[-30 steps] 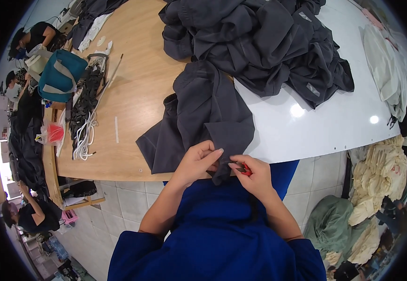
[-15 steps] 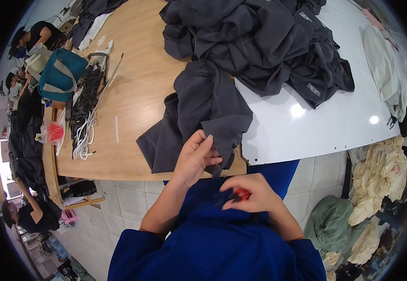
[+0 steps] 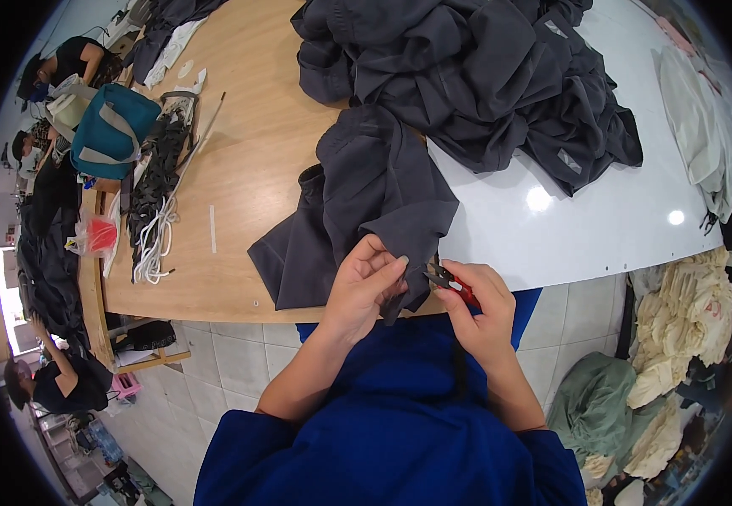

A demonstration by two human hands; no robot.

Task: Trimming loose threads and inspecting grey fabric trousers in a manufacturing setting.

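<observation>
A dark grey garment lies bunched at the table's near edge, one end hanging slightly over it. My left hand pinches the cloth near that end, thumb on top. In my right hand is a pair of red-handled thread snips, fingers closed round the handles. Their dark blades point left and sit right at the edge of the cloth, close to my left fingertips. Whether the blades touch the fabric or a thread cannot be made out.
A big heap of dark grey garments covers the far middle of the tabletop. At left lie a teal bag, black straps and white cords. Cream cloth piles and a green bundle stand at right. Other people work at far left.
My right hand has moved up and to the right with the snips, bringing the blades to the cloth. My left hand has shifted slightly right, still holding the garment.
</observation>
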